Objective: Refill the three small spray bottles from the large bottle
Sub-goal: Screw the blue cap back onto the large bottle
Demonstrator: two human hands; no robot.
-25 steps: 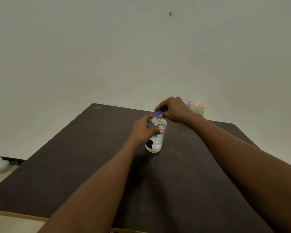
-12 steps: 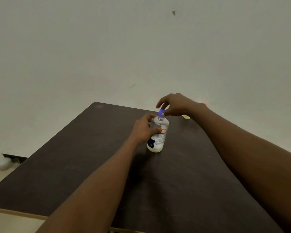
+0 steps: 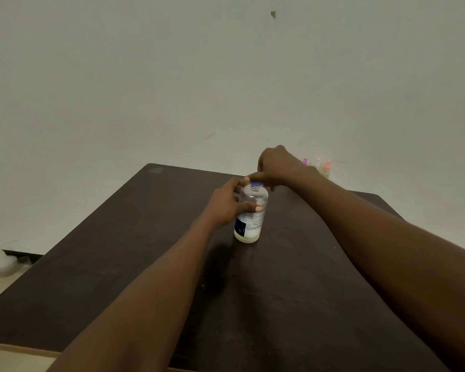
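Right hand (image 3: pixel 277 167) shifted, pinching cap (image 3: pixel 255 185) of large bottle (image 3: pixel 250 214).

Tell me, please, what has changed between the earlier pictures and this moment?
The right hand, whose fingers had lifted and spread above the blue cap half a second ago, has closed back onto it, pinching its sides, seemingly for another twist. The left hand still grips the large bottle, which stands upright in the same spot on the table, cap on.
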